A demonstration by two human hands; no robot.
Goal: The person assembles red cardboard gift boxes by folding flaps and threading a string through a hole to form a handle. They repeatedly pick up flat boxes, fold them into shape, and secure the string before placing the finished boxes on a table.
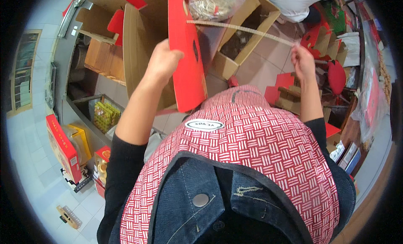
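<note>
My left hand (163, 64) is closed on the near edge of a red cardboard box (184, 72), its thumb against the red side panel. The box stands open, with brown inner walls showing. A dark slot is cut in the red panel. From near this panel's upper part a beige cord (243, 29) runs taut to the right. Its other end is pinched in the fingers of my right hand (303, 61), which is raised at the right. How the cord joins the panel cannot be made out.
A plastic bag of pale cords (216, 5) lies behind the box. An open brown carton (245, 34) stands on the tiled floor. Red and brown cardboard pieces (285, 82) are at right. At left are a wooden block (105, 61) and a red gift box (63, 147). Another person (294, 2) is at the top.
</note>
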